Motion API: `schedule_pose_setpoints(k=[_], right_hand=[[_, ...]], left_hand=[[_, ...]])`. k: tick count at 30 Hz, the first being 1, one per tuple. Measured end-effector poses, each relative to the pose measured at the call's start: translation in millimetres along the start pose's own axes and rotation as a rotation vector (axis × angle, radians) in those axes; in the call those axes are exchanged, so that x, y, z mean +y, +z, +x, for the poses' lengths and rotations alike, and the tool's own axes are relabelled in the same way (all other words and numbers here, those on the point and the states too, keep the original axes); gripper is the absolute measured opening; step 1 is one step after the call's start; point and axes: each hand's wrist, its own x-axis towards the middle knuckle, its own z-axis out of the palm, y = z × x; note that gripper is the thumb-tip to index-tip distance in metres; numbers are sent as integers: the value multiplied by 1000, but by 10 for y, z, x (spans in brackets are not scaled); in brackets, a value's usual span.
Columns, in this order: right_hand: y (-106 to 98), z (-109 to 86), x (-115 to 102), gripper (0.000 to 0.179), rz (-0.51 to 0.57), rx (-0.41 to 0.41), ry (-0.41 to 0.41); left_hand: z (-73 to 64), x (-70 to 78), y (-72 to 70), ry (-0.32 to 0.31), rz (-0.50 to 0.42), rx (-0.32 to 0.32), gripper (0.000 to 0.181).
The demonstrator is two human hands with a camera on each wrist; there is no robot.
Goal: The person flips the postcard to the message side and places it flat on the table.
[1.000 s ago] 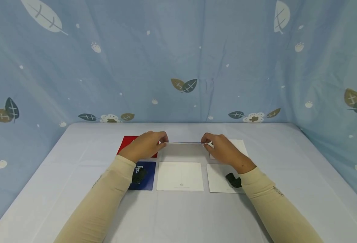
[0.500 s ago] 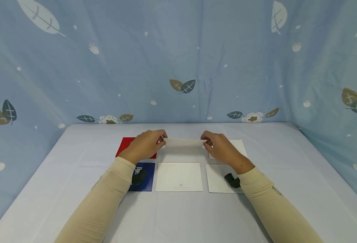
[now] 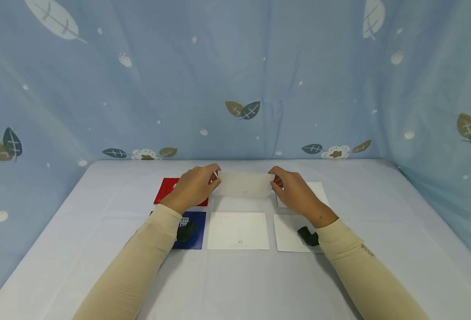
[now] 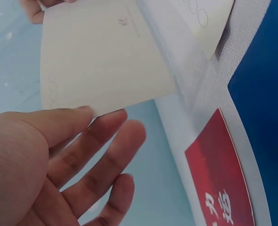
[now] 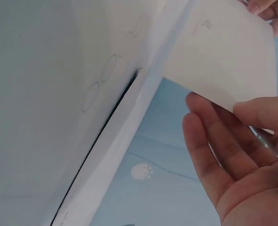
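Note:
A cream-white postcard [image 3: 244,184] is held up off the table between both hands, tilted, its printed back facing the head camera. At its left edge my left hand [image 3: 193,186] pinches it between thumb and fingers. My right hand [image 3: 295,191] pinches the opposite edge the same way. In the left wrist view the postcard [image 4: 96,56] shows faint circles along one side and a small grey logo; the last fingers of the left hand [image 4: 59,160] are loosely bent below it. The right wrist view shows the right thumb on the near face of the postcard [image 5: 219,56].
Under and beside the left arm lie a red card [image 3: 163,191] with white characters and a blue card [image 3: 198,235]. White cards lie at front centre [image 3: 238,231], front right [image 3: 289,235] and back right [image 3: 317,193]. A leaf-patterned blue curtain [image 3: 243,66] borders the white table [image 3: 235,284].
The postcard has tipped from nearly edge-on to showing its white back to the head camera. Both hands have risen slightly, still pinching its sides. The cards on the table stay put.

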Motion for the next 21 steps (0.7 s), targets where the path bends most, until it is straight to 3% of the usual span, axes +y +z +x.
schedule_pose_setpoints(k=[6, 15, 21], right_hand=[[-29, 11, -18, 36, 44, 18, 13], [-1, 23, -33, 62, 83, 57, -3], [31, 14, -53, 39, 33, 60, -7]], left_hand=[[20, 42, -12, -53, -26, 6, 47], [32, 39, -15, -42, -60, 49, 61], [27, 52, 6, -51, -65, 39, 47]])
